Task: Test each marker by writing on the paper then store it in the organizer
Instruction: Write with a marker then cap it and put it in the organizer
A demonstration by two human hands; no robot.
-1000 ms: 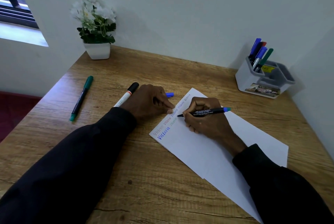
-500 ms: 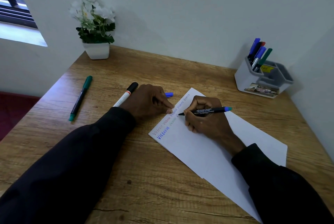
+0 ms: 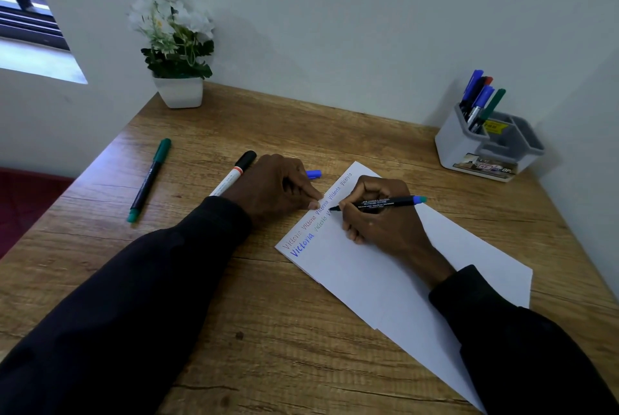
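Writing is under way: the right hand point(image 3: 378, 220) pinches the marker point(image 3: 385, 203), tip on the paper point(image 3: 402, 280) near the desk's point(image 3: 268, 347) middle. The left hand point(image 3: 278, 186), curled round the blue cap point(image 3: 314, 174), pins the sheet's edge steady. The organizer point(image 3: 469, 150) waits at the far right corner.

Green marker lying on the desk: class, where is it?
Head view: the green marker lies on the left side of the desk, left of the black-capped white marker and nearer than the flower pot.
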